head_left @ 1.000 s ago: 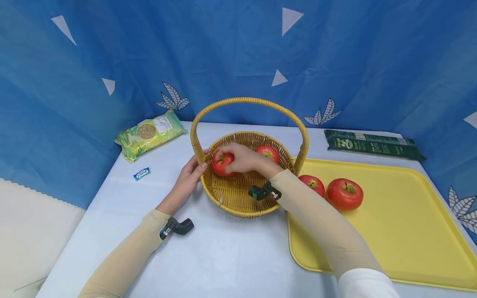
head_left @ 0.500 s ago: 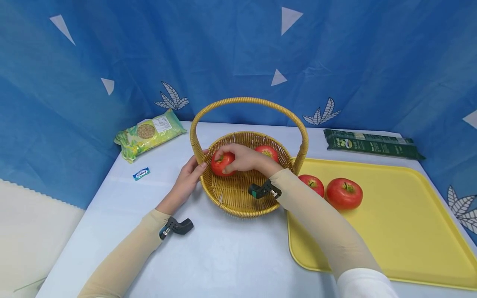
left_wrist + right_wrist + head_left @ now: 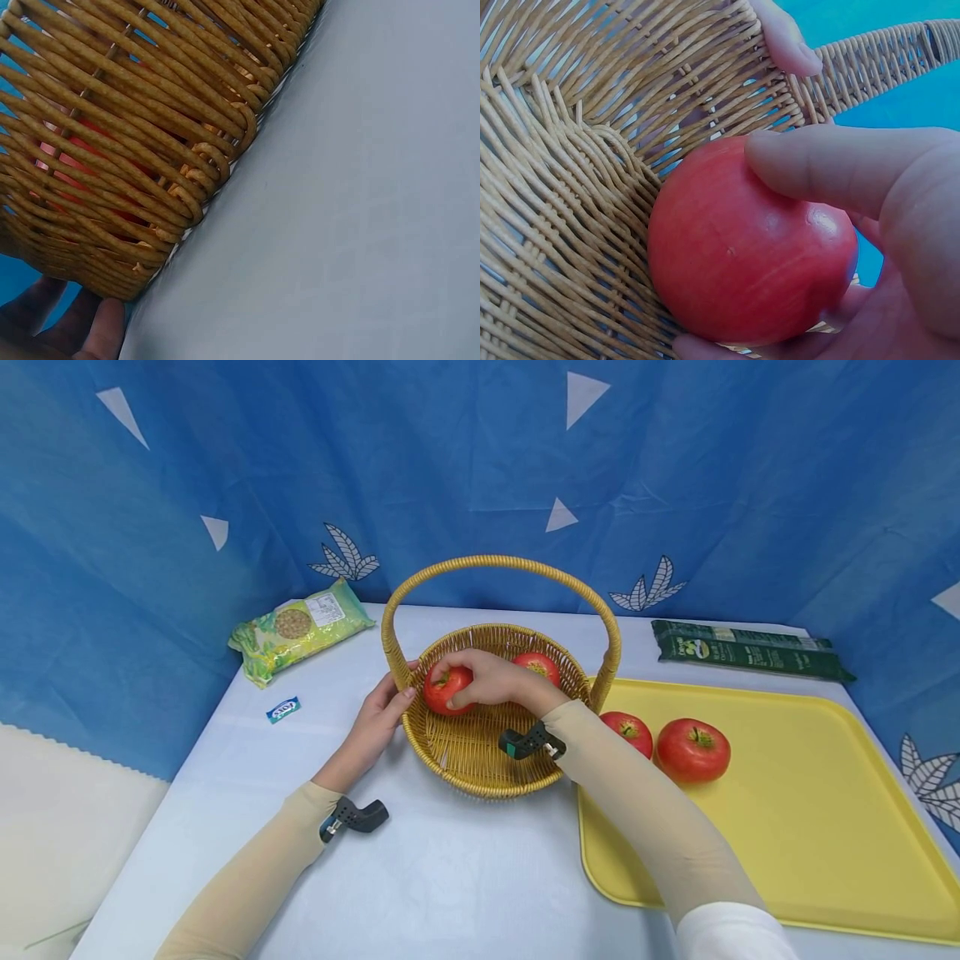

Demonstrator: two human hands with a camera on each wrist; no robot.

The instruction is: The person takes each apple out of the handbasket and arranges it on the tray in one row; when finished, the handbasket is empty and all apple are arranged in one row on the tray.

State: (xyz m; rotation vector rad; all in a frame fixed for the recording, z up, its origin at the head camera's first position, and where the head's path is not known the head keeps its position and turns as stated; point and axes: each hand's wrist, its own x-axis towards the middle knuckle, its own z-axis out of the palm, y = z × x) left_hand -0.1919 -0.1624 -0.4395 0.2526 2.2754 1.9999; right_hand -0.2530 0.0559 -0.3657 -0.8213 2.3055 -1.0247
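Observation:
A wicker basket (image 3: pixel 472 760) with a tall arched handle stands on the white table in the head view. My right hand (image 3: pixel 495 681) reaches inside and grips a red apple (image 3: pixel 441 698) at the basket's left side; in the right wrist view the thumb lies over the apple (image 3: pixel 727 247), which touches the wickerwork. A second red apple (image 3: pixel 542 665) sits at the basket's back right, partly behind the right hand. My left hand (image 3: pixel 375 722) holds the basket's left side by the foot of the handle, thumb at the rim. In the left wrist view its fingers (image 3: pixel 103 330) lie against the woven wall.
A yellow tray (image 3: pixel 810 827) lies to the right, with two more red apples (image 3: pixel 693 750) on it, one partly behind my right sleeve. A green-yellow food bag (image 3: pixel 303 627) and a small blue-green packet (image 3: pixel 283 710) lie left. A dark green package (image 3: pixel 750 650) lies behind the tray.

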